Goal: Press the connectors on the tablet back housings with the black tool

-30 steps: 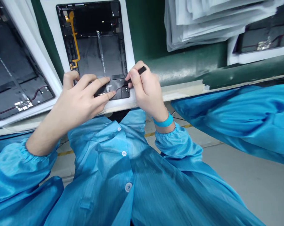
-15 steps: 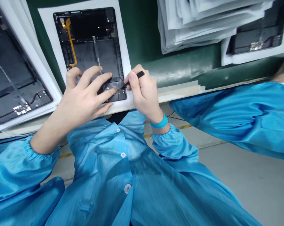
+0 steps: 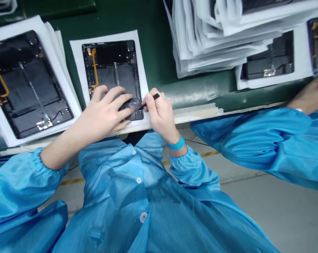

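An open black tablet back lies on a white foam sheet at the bench's near edge. It shows an orange flex cable and a thin ribbon down its middle. My left hand lies flat on the tablet's lower part, fingers spread and pressing down. My right hand is closed round a thin black tool. The tool's tip touches the tablet's lower right corner, just beside my left fingertips.
A second opened tablet on white foam lies to the left. A stack of white foam sheets and more tablets sit at the right. A co-worker's blue sleeve and hand reach onto the green bench at the right.
The view has tilted up and shifted, so the bench shows further back. My hands stay on the tablet's lower edge, the tool tip at the same corner. The co-worker's hand has come into view.
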The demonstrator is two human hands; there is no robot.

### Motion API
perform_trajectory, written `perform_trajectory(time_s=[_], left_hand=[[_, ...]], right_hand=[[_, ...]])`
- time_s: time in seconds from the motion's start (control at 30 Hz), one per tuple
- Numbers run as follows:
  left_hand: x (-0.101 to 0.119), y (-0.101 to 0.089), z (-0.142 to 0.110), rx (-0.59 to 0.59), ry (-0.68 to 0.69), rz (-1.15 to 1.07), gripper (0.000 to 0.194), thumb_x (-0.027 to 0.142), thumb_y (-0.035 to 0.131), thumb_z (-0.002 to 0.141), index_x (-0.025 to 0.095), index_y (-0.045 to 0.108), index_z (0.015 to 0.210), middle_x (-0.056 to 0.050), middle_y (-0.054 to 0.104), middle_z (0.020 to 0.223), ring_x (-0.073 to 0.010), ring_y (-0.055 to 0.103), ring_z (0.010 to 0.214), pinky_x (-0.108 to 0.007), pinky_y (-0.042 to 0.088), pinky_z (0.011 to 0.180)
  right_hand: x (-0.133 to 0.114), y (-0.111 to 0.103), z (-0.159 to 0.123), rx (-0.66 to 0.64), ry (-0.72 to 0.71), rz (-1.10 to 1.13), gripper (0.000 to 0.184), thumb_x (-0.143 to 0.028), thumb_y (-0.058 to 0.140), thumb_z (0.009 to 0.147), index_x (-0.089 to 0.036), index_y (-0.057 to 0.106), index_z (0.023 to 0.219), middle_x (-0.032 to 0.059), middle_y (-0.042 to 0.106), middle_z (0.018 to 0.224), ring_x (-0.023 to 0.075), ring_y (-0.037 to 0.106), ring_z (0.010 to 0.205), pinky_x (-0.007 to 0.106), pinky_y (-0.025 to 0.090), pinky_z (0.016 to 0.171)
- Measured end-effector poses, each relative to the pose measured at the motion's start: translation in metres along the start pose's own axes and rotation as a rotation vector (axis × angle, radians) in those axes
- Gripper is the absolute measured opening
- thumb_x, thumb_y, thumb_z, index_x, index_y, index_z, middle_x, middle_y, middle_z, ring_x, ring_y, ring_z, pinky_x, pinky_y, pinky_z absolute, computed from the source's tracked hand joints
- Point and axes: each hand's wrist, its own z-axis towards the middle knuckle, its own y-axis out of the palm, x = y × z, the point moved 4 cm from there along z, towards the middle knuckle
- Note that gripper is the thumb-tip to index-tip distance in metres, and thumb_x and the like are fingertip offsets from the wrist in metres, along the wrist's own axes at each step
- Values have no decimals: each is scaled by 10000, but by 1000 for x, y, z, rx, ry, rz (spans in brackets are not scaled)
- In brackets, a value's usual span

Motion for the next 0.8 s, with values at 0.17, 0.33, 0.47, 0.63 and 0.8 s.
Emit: perform_trajectory(time_s=[0.17,0.33,0.47,0.63,0.8], left_hand=[[-68,-12,33,-66,-17,-136,474,511,500,1143,299,767,1472,-70,720,1566,-361,677,1447,-559,518,1203],[-206,-12,69,-179,-432,-61,554,506,539,1040,302,745,1513,-41,764,1393,-248,681,1220,-427,528,1150],[-249,-13,77,-353,-602,-139,664,543,788,830,228,801,1414,-61,789,1087,-290,722,1064,-363,542,957],[-232,-16,79,-471,-728,-302,228,397,833,734,216,824,873,-61,690,814,-390,732,1112,-396,513,1016],[-209,-28,71,-427,-724,-425,107,300,812,679,213,767,722,-41,648,764,-393,718,1137,-415,508,1060]], right_hand=[[-5,-6,-14,248,155,352,553,-710,559,1138,-235,673,881,-16,646,835,134,599,736,294,498,742],[-27,12,-61,160,366,816,493,-639,733,1071,-235,653,800,-27,576,731,148,544,696,288,467,701],[-37,48,-103,-181,569,1026,521,-686,729,1054,-222,720,819,5,635,804,166,575,768,317,492,776],[-36,71,-115,-282,681,1027,517,-747,751,1014,-245,860,957,96,810,1286,254,705,1257,394,520,1142],[-34,69,-112,-202,779,1078,494,-737,830,958,-300,902,1176,73,865,1261,260,752,1285,424,526,1211]])
